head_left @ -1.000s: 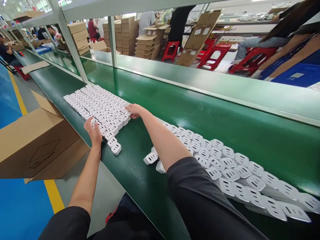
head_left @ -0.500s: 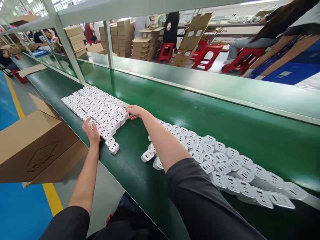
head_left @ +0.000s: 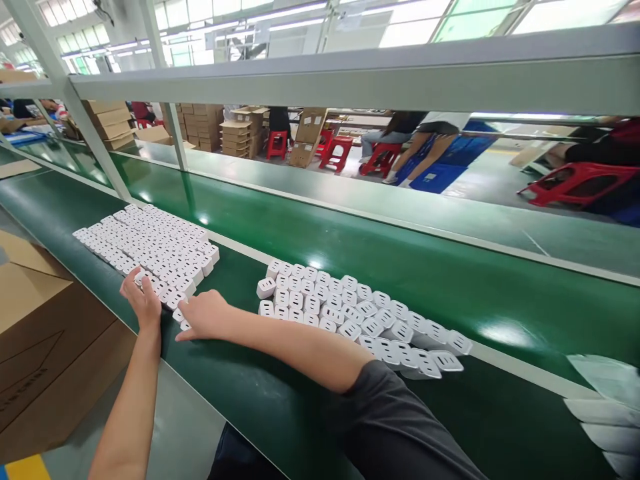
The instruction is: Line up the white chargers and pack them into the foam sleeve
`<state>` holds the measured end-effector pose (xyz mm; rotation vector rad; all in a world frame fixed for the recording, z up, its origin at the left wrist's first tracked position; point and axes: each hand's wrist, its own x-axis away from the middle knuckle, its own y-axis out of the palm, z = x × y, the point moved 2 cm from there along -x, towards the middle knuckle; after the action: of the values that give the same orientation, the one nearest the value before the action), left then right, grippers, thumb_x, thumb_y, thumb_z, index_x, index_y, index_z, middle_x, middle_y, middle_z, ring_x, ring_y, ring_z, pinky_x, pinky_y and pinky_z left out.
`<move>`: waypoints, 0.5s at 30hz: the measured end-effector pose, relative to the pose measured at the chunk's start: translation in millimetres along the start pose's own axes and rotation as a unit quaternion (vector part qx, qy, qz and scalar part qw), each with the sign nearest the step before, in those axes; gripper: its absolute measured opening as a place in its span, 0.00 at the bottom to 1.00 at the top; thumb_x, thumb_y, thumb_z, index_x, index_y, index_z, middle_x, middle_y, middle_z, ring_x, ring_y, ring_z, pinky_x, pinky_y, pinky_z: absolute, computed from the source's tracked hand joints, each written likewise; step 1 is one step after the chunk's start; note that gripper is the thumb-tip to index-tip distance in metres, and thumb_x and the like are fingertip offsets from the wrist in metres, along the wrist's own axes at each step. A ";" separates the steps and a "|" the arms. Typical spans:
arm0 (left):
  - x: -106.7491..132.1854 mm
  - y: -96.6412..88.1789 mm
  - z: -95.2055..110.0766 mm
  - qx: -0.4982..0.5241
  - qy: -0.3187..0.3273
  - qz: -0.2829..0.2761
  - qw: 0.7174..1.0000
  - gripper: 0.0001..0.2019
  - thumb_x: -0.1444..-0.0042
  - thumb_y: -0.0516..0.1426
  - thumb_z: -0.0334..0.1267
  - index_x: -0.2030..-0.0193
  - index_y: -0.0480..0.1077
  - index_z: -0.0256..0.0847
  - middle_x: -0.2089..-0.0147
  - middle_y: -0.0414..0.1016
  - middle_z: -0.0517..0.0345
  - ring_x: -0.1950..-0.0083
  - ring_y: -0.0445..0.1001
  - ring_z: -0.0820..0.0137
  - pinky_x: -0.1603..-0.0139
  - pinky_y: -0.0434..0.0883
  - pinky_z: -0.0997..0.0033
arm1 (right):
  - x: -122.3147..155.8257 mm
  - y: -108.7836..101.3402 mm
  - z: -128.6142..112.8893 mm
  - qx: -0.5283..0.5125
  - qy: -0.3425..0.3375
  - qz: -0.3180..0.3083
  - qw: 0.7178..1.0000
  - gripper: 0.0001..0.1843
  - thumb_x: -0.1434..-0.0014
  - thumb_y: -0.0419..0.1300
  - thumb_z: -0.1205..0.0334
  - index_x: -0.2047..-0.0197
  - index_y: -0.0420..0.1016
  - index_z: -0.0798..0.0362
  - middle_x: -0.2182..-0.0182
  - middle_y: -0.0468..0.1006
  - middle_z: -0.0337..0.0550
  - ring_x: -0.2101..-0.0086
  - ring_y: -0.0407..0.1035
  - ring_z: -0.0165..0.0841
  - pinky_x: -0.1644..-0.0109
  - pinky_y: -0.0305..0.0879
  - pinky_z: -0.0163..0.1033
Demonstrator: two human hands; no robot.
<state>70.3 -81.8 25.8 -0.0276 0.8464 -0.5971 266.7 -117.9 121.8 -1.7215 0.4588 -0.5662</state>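
A tight block of white plug adapters (head_left: 150, 247) lies on the green conveyor belt (head_left: 350, 247), left of centre. My left hand (head_left: 143, 300) rests at the block's near corner, fingers spread flat on the outer adapters. My right hand (head_left: 203, 315) is close beside it at the belt's near edge, with its fingers curled down over a couple of loose adapters (head_left: 179, 315) next to the block. A second, looser group of adapters (head_left: 350, 313) lies to the right, beyond my right forearm.
An open cardboard box (head_left: 35, 333) stands on the floor at the left, below the belt edge. More white adapters (head_left: 600, 400) show blurred at the far right. Slanted frame posts (head_left: 95, 153) rise behind the block. Stacked cartons (head_left: 235, 133), red stools and seated people lie beyond.
My right hand has come back from the block's far right corner to its near corner beside my left hand. The loose adapters at that corner now lie under it. The view has swung up and right.
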 end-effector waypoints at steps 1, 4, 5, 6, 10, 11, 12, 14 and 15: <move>-0.2 -0.2 1.4 0.000 0.000 0.000 1.000 0.22 0.34 0.47 0.52 0.44 0.67 0.38 0.40 0.68 0.42 0.36 0.61 0.54 0.32 0.56 0.48 | -0.4 7.3 -5.5 0.009 0.005 0.010 1.000 0.34 0.39 0.57 0.33 0.49 0.70 0.58 0.61 0.82 0.54 0.61 0.78 0.46 0.65 0.70 0.44; -1.2 0.2 5.6 0.006 0.004 0.000 1.000 0.22 0.34 0.48 0.53 0.45 0.67 0.38 0.41 0.69 0.41 0.37 0.61 0.53 0.33 0.56 0.46 | -2.3 17.8 -12.1 0.010 0.020 0.032 0.999 0.29 0.37 0.60 0.41 0.47 0.67 0.59 0.63 0.83 0.51 0.63 0.79 0.44 0.65 0.70 0.43; -1.7 0.6 6.6 0.009 0.005 0.001 1.000 0.22 0.35 0.48 0.53 0.46 0.67 0.37 0.42 0.69 0.41 0.37 0.61 0.52 0.33 0.56 0.46 | -2.2 17.4 -11.8 0.007 0.024 0.035 0.999 0.27 0.37 0.60 0.44 0.47 0.66 0.58 0.63 0.83 0.50 0.63 0.79 0.44 0.65 0.70 0.43; -2.2 1.0 7.2 0.012 0.005 0.001 1.000 0.23 0.35 0.48 0.53 0.46 0.67 0.37 0.42 0.69 0.40 0.37 0.61 0.52 0.33 0.56 0.45 | -1.1 15.2 -10.4 0.001 0.025 0.034 0.999 0.25 0.37 0.60 0.47 0.46 0.66 0.57 0.63 0.83 0.49 0.63 0.79 0.44 0.66 0.70 0.43; -3.1 1.6 6.1 0.017 0.002 0.004 1.000 0.23 0.35 0.48 0.54 0.46 0.67 0.37 0.42 0.68 0.40 0.37 0.60 0.52 0.33 0.56 0.45 | 14.2 -7.5 13.8 -0.048 0.053 0.024 0.997 0.28 0.40 0.59 0.42 0.45 0.67 0.53 0.61 0.83 0.50 0.60 0.79 0.48 0.66 0.69 0.43; -2.8 1.6 5.2 0.015 0.001 0.001 1.000 0.23 0.34 0.48 0.54 0.46 0.67 0.37 0.43 0.68 0.40 0.37 0.61 0.53 0.33 0.56 0.46 | 19.4 -15.5 27.0 -0.064 0.075 0.030 0.995 0.29 0.41 0.59 0.39 0.46 0.68 0.51 0.59 0.83 0.50 0.58 0.78 0.48 0.64 0.69 0.42; -2.4 1.6 4.2 0.011 0.000 -0.003 1.000 0.23 0.34 0.47 0.54 0.46 0.67 0.38 0.43 0.69 0.41 0.38 0.61 0.54 0.33 0.57 0.47 | 23.6 -23.6 43.5 -0.083 0.107 0.043 0.990 0.27 0.41 0.60 0.40 0.47 0.69 0.50 0.57 0.82 0.50 0.57 0.78 0.47 0.62 0.68 0.41; -1.3 1.9 1.7 0.003 -0.002 -0.013 1.000 0.23 0.33 0.47 0.54 0.45 0.66 0.38 0.43 0.69 0.41 0.38 0.62 0.56 0.32 0.58 0.50 | 27.0 -37.5 83.7 -0.124 0.192 0.083 0.970 0.21 0.42 0.65 0.46 0.50 0.72 0.49 0.55 0.82 0.47 0.54 0.77 0.44 0.58 0.68 0.39; -0.7 2.2 0.6 -0.002 -0.004 -0.017 1.000 0.23 0.33 0.46 0.53 0.44 0.66 0.38 0.43 0.69 0.41 0.38 0.62 0.57 0.32 0.58 0.52 | 25.4 -42.1 105.2 -0.149 0.239 0.103 0.954 0.19 0.43 0.67 0.50 0.52 0.73 0.49 0.55 0.82 0.45 0.55 0.76 0.42 0.56 0.68 0.37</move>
<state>71.4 -79.7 26.1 -0.0473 0.8399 -0.6263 349.9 -41.1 147.7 -1.7838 1.1025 -0.7948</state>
